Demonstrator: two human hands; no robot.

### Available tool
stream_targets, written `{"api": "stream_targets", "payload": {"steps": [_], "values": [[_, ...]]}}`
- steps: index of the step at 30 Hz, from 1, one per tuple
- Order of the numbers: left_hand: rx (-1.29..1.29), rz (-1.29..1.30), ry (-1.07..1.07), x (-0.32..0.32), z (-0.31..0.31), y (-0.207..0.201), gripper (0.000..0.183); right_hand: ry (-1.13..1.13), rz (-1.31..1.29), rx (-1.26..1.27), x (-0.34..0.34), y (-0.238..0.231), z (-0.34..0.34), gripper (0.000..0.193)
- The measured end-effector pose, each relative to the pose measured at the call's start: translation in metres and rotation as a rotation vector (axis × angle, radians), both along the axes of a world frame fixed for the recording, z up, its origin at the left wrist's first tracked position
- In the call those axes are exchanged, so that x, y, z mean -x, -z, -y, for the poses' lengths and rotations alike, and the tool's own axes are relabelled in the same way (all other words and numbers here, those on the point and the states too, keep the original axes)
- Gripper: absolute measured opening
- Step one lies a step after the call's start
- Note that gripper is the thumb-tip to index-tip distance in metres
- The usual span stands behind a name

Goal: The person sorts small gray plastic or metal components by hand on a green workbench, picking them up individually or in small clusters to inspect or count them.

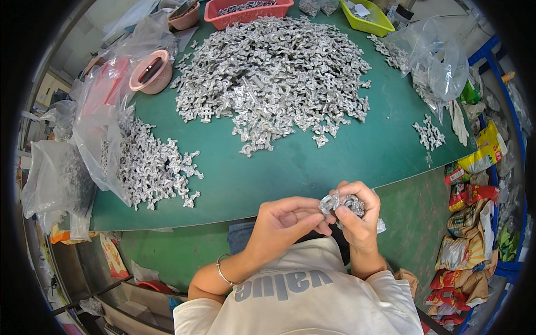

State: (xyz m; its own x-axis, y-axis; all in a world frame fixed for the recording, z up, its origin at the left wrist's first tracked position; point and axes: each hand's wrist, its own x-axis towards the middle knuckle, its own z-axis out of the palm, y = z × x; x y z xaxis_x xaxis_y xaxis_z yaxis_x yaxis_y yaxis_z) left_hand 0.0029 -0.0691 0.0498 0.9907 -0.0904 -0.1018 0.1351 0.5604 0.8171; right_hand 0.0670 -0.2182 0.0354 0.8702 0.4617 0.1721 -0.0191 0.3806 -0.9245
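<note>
Small silver metal castings (353,204) are bunched in my right hand (363,223), its fingers and thumb curled round them just off the table's near edge. My left hand (290,218) meets it from the side, with fingers bent and fingertips at another silver casting (329,203) between the two hands. The fingers partly cover these castings. Across the table lies a big heap of similar castings (273,72). A smaller pile (153,164) spreads at the left, and a little cluster (429,134) lies at the right.
The green table (234,178) carries a pink bowl (152,72) with a dark object in it, a red basket (248,12) and a yellow-green basket (367,18). Plastic bags (97,134) crowd the left edge. A white glove (459,124) lies right. Colourful packets (463,240) fill a blue rack.
</note>
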Motion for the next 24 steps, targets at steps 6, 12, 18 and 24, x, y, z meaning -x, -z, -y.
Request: {"api": "stream_targets", "payload": {"steps": [6,12,18,24], "values": [[0.027,-0.014,0.011,0.0003,0.0002,-0.0001,0.020,-0.010,0.022,-0.025,0.0003,-0.0019,-0.0007,0.015],[0.058,0.034,-0.033,-0.0010,0.0023,0.0034,0.020,-0.035,-0.049,-0.045,0.0003,-0.0018,-0.0012,0.016],[-0.397,0.177,-0.360,-0.0026,0.0075,0.0067,0.021,-0.140,-0.304,-0.248,-0.0006,0.0012,-0.0019,0.022],[-0.614,0.305,-0.402,0.0008,0.0073,0.0050,0.026,-0.130,-0.336,-0.260,-0.0011,0.0006,-0.0034,0.018]]}}
